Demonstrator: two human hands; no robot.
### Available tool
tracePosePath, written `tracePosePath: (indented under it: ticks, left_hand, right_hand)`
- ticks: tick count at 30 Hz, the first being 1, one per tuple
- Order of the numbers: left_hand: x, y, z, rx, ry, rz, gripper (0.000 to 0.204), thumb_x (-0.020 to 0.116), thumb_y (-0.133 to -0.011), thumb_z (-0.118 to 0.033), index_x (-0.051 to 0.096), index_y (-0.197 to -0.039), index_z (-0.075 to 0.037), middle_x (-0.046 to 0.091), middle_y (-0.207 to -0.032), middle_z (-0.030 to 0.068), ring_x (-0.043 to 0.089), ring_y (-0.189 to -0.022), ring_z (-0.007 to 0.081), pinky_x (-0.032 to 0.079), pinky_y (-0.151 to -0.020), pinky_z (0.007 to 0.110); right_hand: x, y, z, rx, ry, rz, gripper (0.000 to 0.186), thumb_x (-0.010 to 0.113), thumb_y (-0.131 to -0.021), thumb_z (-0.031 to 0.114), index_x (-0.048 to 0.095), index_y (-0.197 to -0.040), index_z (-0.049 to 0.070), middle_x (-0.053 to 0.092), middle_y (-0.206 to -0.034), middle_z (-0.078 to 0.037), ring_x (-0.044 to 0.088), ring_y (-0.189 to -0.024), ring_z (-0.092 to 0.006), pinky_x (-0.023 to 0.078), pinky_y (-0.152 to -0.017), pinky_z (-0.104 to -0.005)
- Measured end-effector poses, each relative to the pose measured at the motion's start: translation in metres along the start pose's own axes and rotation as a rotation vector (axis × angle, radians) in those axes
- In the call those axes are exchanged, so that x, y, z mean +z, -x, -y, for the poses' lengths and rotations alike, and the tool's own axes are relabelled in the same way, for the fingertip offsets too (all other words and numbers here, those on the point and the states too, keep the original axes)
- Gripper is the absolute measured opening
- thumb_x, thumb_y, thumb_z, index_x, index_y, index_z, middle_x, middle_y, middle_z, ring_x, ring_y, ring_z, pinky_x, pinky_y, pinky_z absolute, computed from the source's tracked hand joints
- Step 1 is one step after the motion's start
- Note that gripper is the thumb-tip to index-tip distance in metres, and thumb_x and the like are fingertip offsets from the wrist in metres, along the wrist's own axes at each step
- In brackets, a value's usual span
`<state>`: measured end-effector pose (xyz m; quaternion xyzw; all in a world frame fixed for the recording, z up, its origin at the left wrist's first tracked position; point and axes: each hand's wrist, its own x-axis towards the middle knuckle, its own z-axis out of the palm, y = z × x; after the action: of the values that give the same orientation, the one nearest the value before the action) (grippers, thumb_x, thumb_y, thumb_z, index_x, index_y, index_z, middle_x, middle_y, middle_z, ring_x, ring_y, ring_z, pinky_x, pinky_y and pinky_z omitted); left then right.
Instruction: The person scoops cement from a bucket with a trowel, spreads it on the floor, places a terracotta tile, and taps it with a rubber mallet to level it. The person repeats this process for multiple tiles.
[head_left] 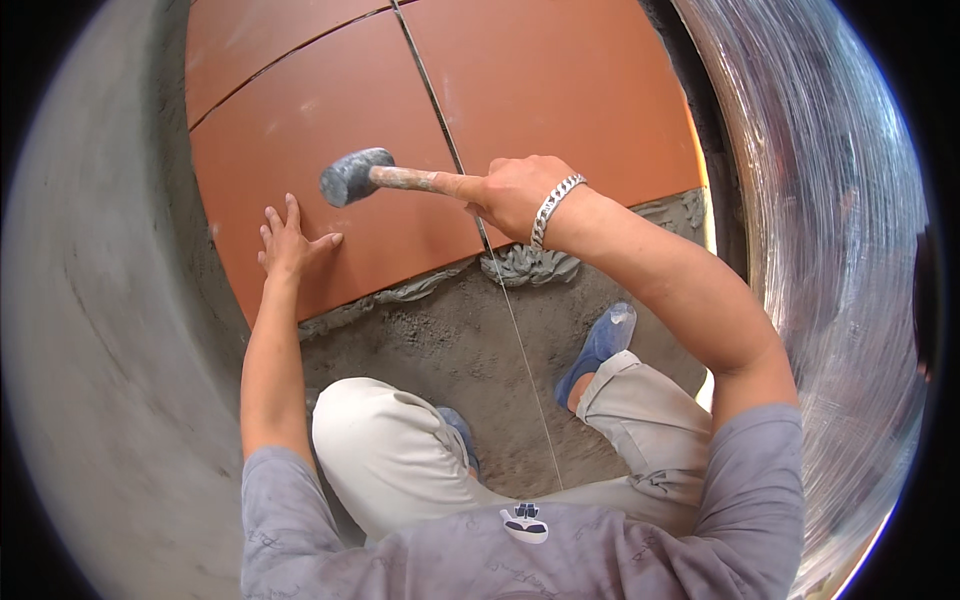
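My right hand [520, 197] is wrapped round the wooden handle of a rubber mallet [350, 177], whose dark grey head hangs over an orange floor tile [370, 235]. Whether the head touches the tile I cannot tell. On the left part of that same tile, my left hand [290, 243] lies flat with its fingers spread. A thin string [530, 370] runs along the joint between this tile and the orange tile [560, 100] to its right, then on toward me. Grey mortar [530, 265] bulges from under the tiles' near edges.
Rough grey mortar bed [420, 350] spreads around my feet in blue shoes [605, 340]. A grey plastered wall [90, 300] rises at the left. Shiny clear plastic wrapping [830, 200] covers something along the right. Another orange tile [260, 40] lies at the far left.
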<state>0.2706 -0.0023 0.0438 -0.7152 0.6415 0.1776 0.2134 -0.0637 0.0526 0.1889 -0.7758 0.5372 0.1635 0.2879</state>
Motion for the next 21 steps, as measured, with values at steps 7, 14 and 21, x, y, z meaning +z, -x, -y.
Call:
tracePosePath:
  ticks: [7, 14, 21]
  left_hand:
    - [0.001, 0.001, -0.005, -0.015, 0.007, 0.001, 0.118, 0.081, -0.070, -0.060, 0.013, -0.159, -0.025, 0.012, -0.163, 0.0238, 0.022, -0.147, 0.0471, 0.032, -0.108, 0.066]
    - [0.003, 0.000, -0.006, -0.014, -0.009, 0.005, 0.119, 0.082, -0.070, -0.059, 0.012, -0.160, -0.023, 0.011, -0.163, 0.0252, 0.023, -0.146, 0.0485, 0.032, -0.109, 0.066]
    - [-0.002, 0.000, -0.006, -0.016, 0.008, 0.027, 0.121, 0.082, -0.069, -0.059, 0.011, -0.160, -0.020, 0.011, -0.162, 0.0268, 0.022, -0.145, 0.0516, 0.030, -0.111, 0.064]
  right_hand:
    - [0.006, 0.006, -0.003, 0.013, 0.030, 0.035, 0.058, 0.051, -0.099, 0.024, 0.033, -0.150, 0.045, 0.068, -0.095, -0.017, 0.071, -0.083, -0.0323, 0.058, -0.068, -0.0440]
    - [0.022, 0.009, -0.012, -0.006, 0.002, 0.004, 0.061, 0.054, -0.097, 0.025, 0.033, -0.150, 0.046, 0.069, -0.093, -0.017, 0.070, -0.080, -0.0335, 0.057, -0.067, -0.0442]
    - [0.031, 0.014, -0.014, 0.040, -0.116, 0.008, 0.053, 0.052, -0.099, 0.027, 0.039, -0.149, 0.035, 0.068, -0.085, -0.016, 0.069, -0.078, -0.0346, 0.055, -0.068, -0.0467]
